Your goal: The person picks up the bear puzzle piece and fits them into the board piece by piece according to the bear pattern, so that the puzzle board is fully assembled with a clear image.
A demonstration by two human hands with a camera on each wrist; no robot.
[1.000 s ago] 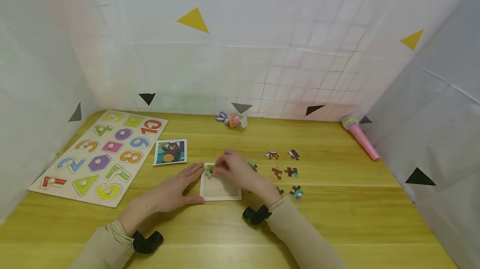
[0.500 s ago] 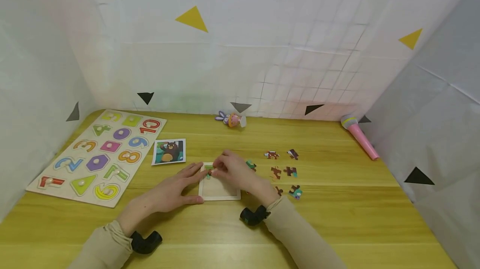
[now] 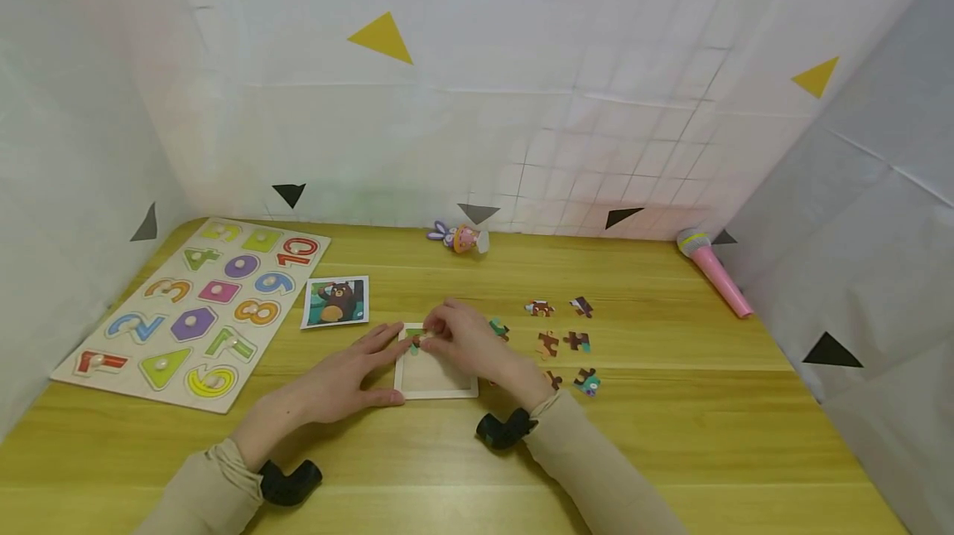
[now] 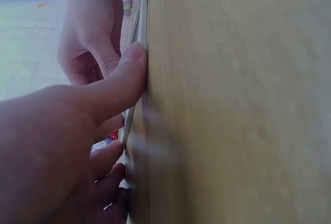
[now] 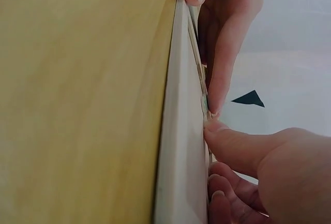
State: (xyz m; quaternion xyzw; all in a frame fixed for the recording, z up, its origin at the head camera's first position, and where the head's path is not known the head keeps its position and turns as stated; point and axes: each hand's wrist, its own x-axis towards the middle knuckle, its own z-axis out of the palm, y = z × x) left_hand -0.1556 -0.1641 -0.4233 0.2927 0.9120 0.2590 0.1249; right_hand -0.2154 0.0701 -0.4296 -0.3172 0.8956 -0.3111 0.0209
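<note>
A small square wooden puzzle tray [image 3: 440, 393] lies flat on the table. Along its left side rests my left hand [image 3: 335, 378], thumb at the lower corner and fingers extended near the upper one; its index fingertip touches a green-and-brown jigsaw piece [image 3: 415, 345] in the tray's upper left. From the right, my right hand [image 3: 473, 342] reaches over the tray, with thumb and forefinger pinching at that piece, largely hidden beneath them. The right wrist view shows the right thumb on the tray's surface, close to the left index fingertip. Several loose jigsaw pieces [image 3: 547, 343] lie to the right.
A bear picture card [image 3: 335, 301] lies left of the tray, beside a wooden number board [image 3: 190, 324]. Farther back are a rabbit toy [image 3: 458, 238] and a pink toy microphone [image 3: 715, 272]. White sheeting [image 3: 477, 129] closes off the back and sides.
The left index finger has shifted inward over the tray's rim onto the jigsaw piece. The right fingers stay at the upper left, and the piece has turned slightly there.
</note>
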